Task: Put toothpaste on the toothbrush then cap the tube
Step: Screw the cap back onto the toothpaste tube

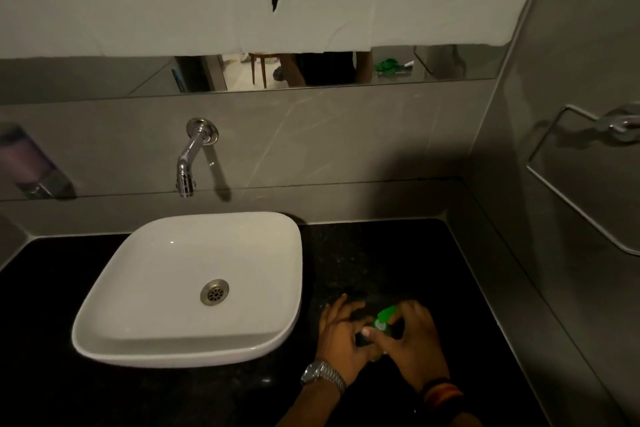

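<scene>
Both my hands meet over the black countertop (381, 253), right of the sink. A green toothpaste tube (381, 322) with its flip cap (387, 313) hinged open and a white nozzle showing sits between them. My left hand (341, 336), wearing a metal watch, wraps around the tube's body. My right hand (412, 340), with bands on the wrist, has its fingers at the green cap and its thumb near the nozzle. I cannot make out a toothbrush; the fingers and the dark counter hide what lies under the hands.
A white basin (194, 288) with a metal drain stands to the left, under a chrome wall tap (188, 163). A soap dispenser (24, 163) hangs on the left wall, a towel ring (588, 156) on the right wall. A cloth-covered mirror (277, 73) runs above.
</scene>
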The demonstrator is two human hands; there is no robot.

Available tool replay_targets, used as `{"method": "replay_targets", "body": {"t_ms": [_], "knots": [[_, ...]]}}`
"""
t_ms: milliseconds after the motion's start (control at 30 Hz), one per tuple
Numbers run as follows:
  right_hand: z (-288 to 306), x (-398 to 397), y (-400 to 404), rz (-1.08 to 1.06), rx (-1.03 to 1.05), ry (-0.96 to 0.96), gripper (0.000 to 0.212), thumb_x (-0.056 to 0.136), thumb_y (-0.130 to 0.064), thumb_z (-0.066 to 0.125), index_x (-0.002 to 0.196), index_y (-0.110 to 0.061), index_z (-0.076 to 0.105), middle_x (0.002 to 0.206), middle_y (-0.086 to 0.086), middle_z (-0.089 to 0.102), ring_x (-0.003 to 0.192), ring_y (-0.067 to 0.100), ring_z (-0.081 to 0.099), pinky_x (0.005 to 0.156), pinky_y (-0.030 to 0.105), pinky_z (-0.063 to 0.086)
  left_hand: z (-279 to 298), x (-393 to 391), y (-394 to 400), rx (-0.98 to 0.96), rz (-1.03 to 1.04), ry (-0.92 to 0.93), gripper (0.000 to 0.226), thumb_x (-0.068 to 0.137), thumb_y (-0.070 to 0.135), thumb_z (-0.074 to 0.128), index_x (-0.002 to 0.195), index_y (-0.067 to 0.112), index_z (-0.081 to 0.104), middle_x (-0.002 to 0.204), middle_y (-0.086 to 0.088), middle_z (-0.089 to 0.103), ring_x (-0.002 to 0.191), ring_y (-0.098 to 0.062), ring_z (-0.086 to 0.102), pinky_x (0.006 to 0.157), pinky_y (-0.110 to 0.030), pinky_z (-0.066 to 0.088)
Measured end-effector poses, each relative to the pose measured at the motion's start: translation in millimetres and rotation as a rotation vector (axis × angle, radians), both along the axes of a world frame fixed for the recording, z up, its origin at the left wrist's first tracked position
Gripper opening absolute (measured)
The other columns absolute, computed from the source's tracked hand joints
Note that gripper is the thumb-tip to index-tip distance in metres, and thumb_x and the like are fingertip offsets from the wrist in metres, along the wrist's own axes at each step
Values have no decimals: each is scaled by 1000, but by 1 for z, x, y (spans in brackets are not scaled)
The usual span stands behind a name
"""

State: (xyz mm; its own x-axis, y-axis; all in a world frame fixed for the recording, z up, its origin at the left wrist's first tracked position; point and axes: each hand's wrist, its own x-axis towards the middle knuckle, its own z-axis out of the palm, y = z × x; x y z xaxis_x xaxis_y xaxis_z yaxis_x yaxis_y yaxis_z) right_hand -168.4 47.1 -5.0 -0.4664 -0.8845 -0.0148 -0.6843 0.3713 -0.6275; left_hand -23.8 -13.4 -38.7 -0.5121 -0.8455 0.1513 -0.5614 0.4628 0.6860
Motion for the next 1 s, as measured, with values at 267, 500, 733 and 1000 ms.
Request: {"method": "replay_targets", "body": {"t_ms": [267, 500, 733, 1000], "knots": [[5, -9, 7, 65, -37, -103, 32, 71, -40, 81, 94, -24, 67, 107, -7, 58, 103, 13, 57, 93, 33, 50, -4, -2, 1, 17, 5, 7, 57, 67, 67, 66, 116, 37, 70, 140, 11, 53, 143, -18, 26, 119, -46, 14], [-2, -11, 13, 113, -40, -399, 43, 70, -30, 86, 109, -26, 68, 123, -12, 57, 112, 3, 55, 105, 36, 48, -6, 1, 2, -12, -18, 18, 46, 75, 58, 67, 119, 46, 64, 141, 15, 51, 143, -16, 22, 119, -47, 12], [5, -7, 10, 47, -27, -298, 38, 63, -36, 89, 92, -30, 65, 112, -7, 59, 105, 11, 57, 96, 32, 48, -6, 1, 1, 14, -1, 22, 43, 73, 53, 71, 113, 37, 71, 141, 12, 53, 144, -16, 24, 119, -50, 13], [9, -8, 7, 130, -85, -69, 21, 70, -24, 83, 85, -21, 68, 94, -4, 64, 96, 17, 58, 85, 25, 42, -5, -1, 3, -15, 8, 8, 50, 69, 59, 73, 113, 35, 72, 138, 8, 56, 142, -21, 29, 118, -48, 15]]}}
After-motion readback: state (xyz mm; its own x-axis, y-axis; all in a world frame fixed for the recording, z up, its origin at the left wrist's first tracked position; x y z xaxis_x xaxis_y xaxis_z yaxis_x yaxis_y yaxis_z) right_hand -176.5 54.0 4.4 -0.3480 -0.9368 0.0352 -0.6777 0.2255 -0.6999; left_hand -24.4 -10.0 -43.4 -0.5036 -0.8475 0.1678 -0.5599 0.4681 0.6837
